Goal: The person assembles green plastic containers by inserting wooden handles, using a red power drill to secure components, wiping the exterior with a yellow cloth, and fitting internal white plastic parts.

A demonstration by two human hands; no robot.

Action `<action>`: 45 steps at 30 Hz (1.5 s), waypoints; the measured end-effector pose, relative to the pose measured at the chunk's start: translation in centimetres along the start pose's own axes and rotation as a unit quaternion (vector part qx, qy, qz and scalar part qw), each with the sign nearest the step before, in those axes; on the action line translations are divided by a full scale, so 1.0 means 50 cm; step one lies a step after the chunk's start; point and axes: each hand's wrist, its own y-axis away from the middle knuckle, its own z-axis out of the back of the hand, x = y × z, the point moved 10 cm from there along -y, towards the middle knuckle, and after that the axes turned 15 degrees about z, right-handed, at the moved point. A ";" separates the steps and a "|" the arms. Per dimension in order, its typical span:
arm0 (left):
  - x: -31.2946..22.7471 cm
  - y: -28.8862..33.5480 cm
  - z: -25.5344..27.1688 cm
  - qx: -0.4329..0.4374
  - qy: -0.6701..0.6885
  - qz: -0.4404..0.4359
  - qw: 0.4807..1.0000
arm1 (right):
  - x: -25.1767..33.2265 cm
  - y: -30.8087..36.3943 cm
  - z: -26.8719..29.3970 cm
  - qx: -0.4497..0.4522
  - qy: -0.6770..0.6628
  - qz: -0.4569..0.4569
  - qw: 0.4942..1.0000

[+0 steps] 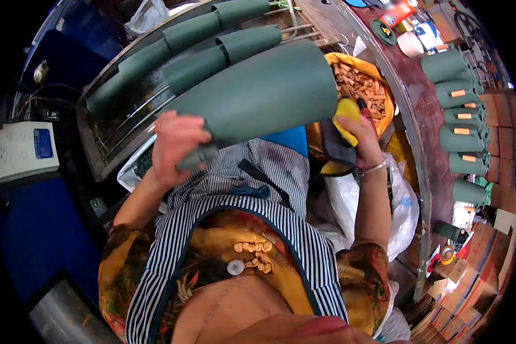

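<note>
A large, smooth dark green roll (264, 86) lies crosswise in front of me, over my striped apron (269, 166). Around its left end my left hand (178, 143) is closed, its fingers a little blurred, beside a bunched green piece (198, 157). At the roll's right end, my right hand (358, 135) grips a soft-looking yellow pad (346, 117), pressed near the roll's edge. A red-and-black handle (366, 110) shows beside these fingers; whether it is held too, I cannot make out. Under the right hand hangs something dark with yellow edges (337, 146).
More green rolls (195, 35) rest on a metal-railed rack (106, 150) ahead. A yellow sack (387, 80) of small orange-brown tubes stands right. Green rolls with orange tubes (461, 137) line the dark red table (424, 123). Cartons (470, 272) are stacked right; a white box (26, 150) is left.
</note>
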 end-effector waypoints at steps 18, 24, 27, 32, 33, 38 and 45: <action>0.272 0.096 -0.241 0.152 0.387 0.425 0.804 | -0.543 0.039 0.823 -0.484 -0.036 -0.014 0.874; 0.316 0.197 -0.343 0.121 0.474 0.518 0.701 | -0.537 0.017 0.741 -0.424 -0.084 -0.038 0.901; 0.334 0.221 -0.366 0.115 0.495 0.523 0.685 | -0.560 0.026 0.701 -0.435 -0.141 -0.072 0.886; 0.320 0.233 -0.364 0.127 0.528 0.530 0.652 | -0.526 -0.032 0.604 -0.449 -0.296 0.019 0.843; 0.315 0.231 -0.372 0.136 0.548 0.541 0.623 | -0.527 -0.045 0.626 -0.438 -0.289 0.027 0.851; 0.297 0.176 -0.382 0.156 0.568 0.522 0.617 | -0.491 -0.065 0.680 -0.293 -0.300 0.141 0.897; 0.302 0.201 -0.361 0.127 0.580 0.524 0.610 | -0.296 0.219 0.440 -0.306 -0.125 0.238 0.913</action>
